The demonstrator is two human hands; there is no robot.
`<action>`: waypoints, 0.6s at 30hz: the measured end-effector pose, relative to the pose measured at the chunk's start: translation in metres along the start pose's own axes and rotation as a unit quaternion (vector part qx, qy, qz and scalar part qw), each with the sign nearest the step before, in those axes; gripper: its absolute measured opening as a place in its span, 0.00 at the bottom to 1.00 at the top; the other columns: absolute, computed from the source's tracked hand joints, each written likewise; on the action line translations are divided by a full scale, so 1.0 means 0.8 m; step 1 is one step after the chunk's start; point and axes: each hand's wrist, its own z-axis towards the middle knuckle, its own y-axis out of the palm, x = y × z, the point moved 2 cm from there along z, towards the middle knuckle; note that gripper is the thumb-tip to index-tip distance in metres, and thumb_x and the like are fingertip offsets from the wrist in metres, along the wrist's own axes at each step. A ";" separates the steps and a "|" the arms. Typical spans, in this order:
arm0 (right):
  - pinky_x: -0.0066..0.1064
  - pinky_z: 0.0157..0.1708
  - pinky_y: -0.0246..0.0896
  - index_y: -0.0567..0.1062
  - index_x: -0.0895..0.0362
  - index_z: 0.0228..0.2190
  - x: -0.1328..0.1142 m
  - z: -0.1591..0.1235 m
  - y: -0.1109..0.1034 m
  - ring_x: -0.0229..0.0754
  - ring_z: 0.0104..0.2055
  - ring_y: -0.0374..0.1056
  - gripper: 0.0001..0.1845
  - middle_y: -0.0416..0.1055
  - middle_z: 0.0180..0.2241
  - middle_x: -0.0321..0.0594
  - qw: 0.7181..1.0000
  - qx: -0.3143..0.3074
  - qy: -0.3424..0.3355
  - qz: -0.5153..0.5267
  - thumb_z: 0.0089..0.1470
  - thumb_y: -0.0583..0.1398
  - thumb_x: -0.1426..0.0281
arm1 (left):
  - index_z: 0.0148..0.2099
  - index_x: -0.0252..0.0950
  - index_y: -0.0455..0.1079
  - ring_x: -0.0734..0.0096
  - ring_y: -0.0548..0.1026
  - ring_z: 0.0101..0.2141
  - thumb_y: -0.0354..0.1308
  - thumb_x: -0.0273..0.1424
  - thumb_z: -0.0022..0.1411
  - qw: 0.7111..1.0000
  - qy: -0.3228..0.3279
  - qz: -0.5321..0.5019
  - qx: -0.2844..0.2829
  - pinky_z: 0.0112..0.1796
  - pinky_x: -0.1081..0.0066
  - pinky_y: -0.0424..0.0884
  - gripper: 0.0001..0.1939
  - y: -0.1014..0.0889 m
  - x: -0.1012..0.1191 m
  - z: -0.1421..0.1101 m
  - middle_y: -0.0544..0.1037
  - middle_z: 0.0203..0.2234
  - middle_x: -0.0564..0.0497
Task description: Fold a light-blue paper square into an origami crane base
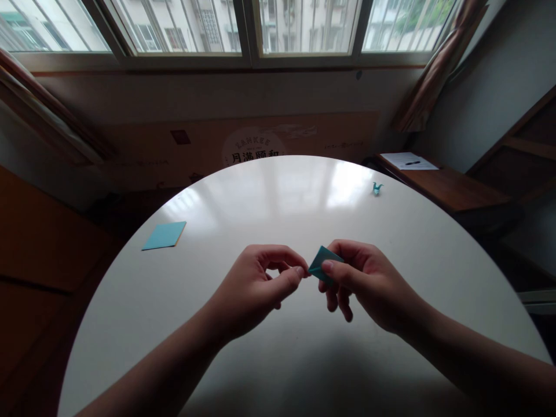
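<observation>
Above the white table, a small teal folded origami paper (320, 257) is held between my two hands. My right hand (360, 267) grips it, thumb on top and fingers behind, so part of the paper is covered. At its left corner, the thumb and forefinger of my left hand (264, 278) are pinched together on the pointed tip. Further back on the right stands a small teal folded-paper bird (377, 188). A stack of square light-blue origami paper (165, 236) lies flat on the left.
The round white table (278, 359) curves away toward a window (304, 29) and a large cardboard panel (143, 133). Beyond its right edge, a brown side table (469, 188) carries white paper (399, 160) and a dark pen (413, 163). Curtains (438, 75) hang at the sides.
</observation>
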 end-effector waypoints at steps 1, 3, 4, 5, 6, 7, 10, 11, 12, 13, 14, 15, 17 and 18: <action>0.18 0.17 0.63 0.73 0.61 0.34 -0.001 0.000 0.000 0.36 0.25 0.71 0.12 0.73 0.29 0.40 1.000 0.004 0.000 -0.008 0.61 0.64 0.63 | 0.37 0.33 0.77 0.72 0.68 0.23 0.60 0.34 0.60 1.000 0.003 -0.001 0.001 0.19 0.78 0.66 0.09 0.001 0.001 -0.001 0.72 0.23 0.51; 0.18 0.17 0.63 0.73 0.61 0.33 -0.002 0.000 0.000 0.36 0.25 0.71 0.12 0.72 0.28 0.39 0.999 0.011 0.000 -0.030 0.61 0.64 0.64 | 0.37 0.34 0.77 0.72 0.69 0.24 0.59 0.35 0.62 1.000 0.007 -0.008 -0.008 0.19 0.78 0.66 0.10 0.003 0.001 -0.001 0.72 0.24 0.51; 0.18 0.17 0.63 0.74 0.61 0.33 -0.002 0.000 0.000 0.35 0.24 0.70 0.12 0.72 0.28 0.39 0.999 0.015 0.001 -0.042 0.60 0.64 0.64 | 0.37 0.33 0.77 0.72 0.68 0.24 0.59 0.36 0.62 1.000 0.008 -0.008 -0.015 0.19 0.78 0.66 0.11 0.004 0.001 -0.001 0.72 0.24 0.51; 0.18 0.16 0.62 0.74 0.61 0.33 -0.002 0.000 0.000 0.35 0.24 0.70 0.11 0.71 0.28 0.39 0.999 0.018 0.001 -0.048 0.60 0.65 0.65 | 0.36 0.33 0.76 0.72 0.68 0.24 0.59 0.36 0.62 1.000 0.007 -0.005 -0.018 0.18 0.78 0.66 0.11 0.006 -0.001 -0.001 0.72 0.24 0.50; 0.18 0.16 0.62 0.74 0.61 0.32 -0.002 0.000 0.000 0.35 0.24 0.70 0.11 0.71 0.28 0.38 0.999 0.019 -0.001 -0.050 0.60 0.65 0.65 | 0.34 0.32 0.76 0.73 0.68 0.23 0.60 0.36 0.62 1.000 0.004 -0.004 -0.020 0.18 0.79 0.65 0.11 0.007 -0.003 0.000 0.72 0.24 0.50; 0.18 0.16 0.62 0.74 0.61 0.33 -0.001 0.000 0.000 0.35 0.24 0.70 0.11 0.71 0.28 0.38 0.999 0.017 -0.001 -0.046 0.60 0.64 0.65 | 0.33 0.32 0.76 0.73 0.67 0.23 0.61 0.36 0.61 1.000 -0.001 -0.010 -0.020 0.18 0.79 0.65 0.11 0.008 -0.005 0.001 0.72 0.23 0.50; 0.20 0.17 0.64 0.75 0.61 0.38 0.002 0.002 -0.002 0.37 0.26 0.70 0.12 0.71 0.30 0.40 1.000 0.005 -0.001 -0.025 0.60 0.64 0.63 | 0.32 0.32 0.75 0.74 0.67 0.22 0.64 0.35 0.58 0.997 -0.022 -0.069 0.004 0.17 0.80 0.65 0.10 0.008 -0.012 0.004 0.71 0.22 0.51; 0.20 0.17 0.65 0.75 0.60 0.39 0.003 0.003 -0.003 0.38 0.27 0.71 0.13 0.71 0.32 0.41 1.000 0.004 0.002 -0.022 0.60 0.64 0.63 | 0.32 0.32 0.76 0.74 0.67 0.22 0.65 0.35 0.58 0.995 -0.028 -0.093 0.016 0.17 0.80 0.65 0.10 0.008 -0.014 0.004 0.71 0.21 0.51; 0.21 0.17 0.65 0.75 0.60 0.40 0.004 0.003 -0.004 0.39 0.29 0.71 0.13 0.72 0.34 0.42 1.000 0.005 0.004 -0.024 0.59 0.65 0.62 | 0.32 0.32 0.76 0.74 0.67 0.22 0.66 0.36 0.57 0.993 -0.033 -0.113 0.029 0.17 0.81 0.64 0.10 0.008 -0.015 0.005 0.72 0.21 0.51; 0.21 0.18 0.65 0.75 0.60 0.40 0.005 0.004 -0.004 0.39 0.30 0.72 0.14 0.72 0.35 0.43 1.000 0.008 0.003 -0.027 0.59 0.65 0.62 | 0.31 0.32 0.76 0.75 0.67 0.22 0.67 0.36 0.57 0.990 -0.037 -0.126 0.042 0.17 0.81 0.64 0.11 0.008 -0.016 0.005 0.72 0.21 0.51; 0.21 0.18 0.65 0.75 0.59 0.40 0.005 0.004 -0.005 0.40 0.30 0.72 0.13 0.72 0.35 0.43 0.999 0.012 0.001 -0.032 0.59 0.65 0.62 | 0.31 0.32 0.77 0.75 0.67 0.22 0.67 0.37 0.57 0.989 -0.041 -0.133 0.050 0.17 0.82 0.64 0.11 0.008 -0.016 0.005 0.72 0.22 0.50; 0.21 0.18 0.65 0.75 0.59 0.39 0.005 0.005 -0.006 0.39 0.31 0.72 0.13 0.72 0.36 0.43 0.999 0.017 -0.004 -0.035 0.59 0.65 0.62 | 0.31 0.32 0.77 0.75 0.67 0.22 0.66 0.37 0.57 0.988 -0.044 -0.136 0.052 0.17 0.82 0.64 0.12 0.009 -0.016 0.005 0.73 0.22 0.50; 0.20 0.18 0.64 0.75 0.59 0.39 0.004 0.005 -0.006 0.38 0.30 0.71 0.12 0.72 0.35 0.42 0.999 0.023 -0.016 -0.037 0.60 0.64 0.62 | 0.32 0.32 0.78 0.75 0.66 0.23 0.66 0.37 0.58 0.988 -0.051 -0.136 0.043 0.17 0.82 0.63 0.11 0.012 -0.016 0.005 0.73 0.23 0.49; 0.19 0.18 0.64 0.75 0.59 0.38 0.004 0.006 -0.006 0.38 0.30 0.71 0.12 0.72 0.35 0.42 0.999 0.025 -0.019 -0.035 0.61 0.64 0.62 | 0.33 0.32 0.78 0.75 0.66 0.23 0.66 0.37 0.58 0.989 -0.055 -0.133 0.036 0.17 0.82 0.63 0.11 0.013 -0.016 0.005 0.73 0.23 0.49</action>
